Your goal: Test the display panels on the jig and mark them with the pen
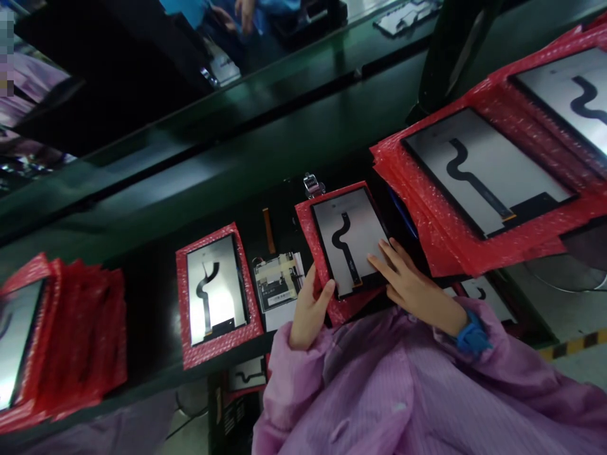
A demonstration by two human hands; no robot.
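An LCD screen panel [363, 221] with a curved black ribbon cable lies on a red bubble-wrap sheet [307, 227] in front of me. My left hand [310, 309] grips its lower left corner, thumb on the edge and fingers partly hidden beside the wrap. Across the panel's right side rests my right hand [410, 284], fingers stretched out and touching the surface. Just left of these are a small circuit board assembly [277, 281] with tape and a label, and an orange flex strip [269, 230]. Farther left, another panel [215, 287] lies on its own red wrap.
Red-wrapped panels [488, 170] are stacked on the right. A red bubble-wrap pile [80, 335] with a panel stands at far left. Behind the bench runs a dark green ledge [246, 133]; a metal clip-like piece [313, 186] sits near it. Across it, a co-worker's hand [245, 14] shows.
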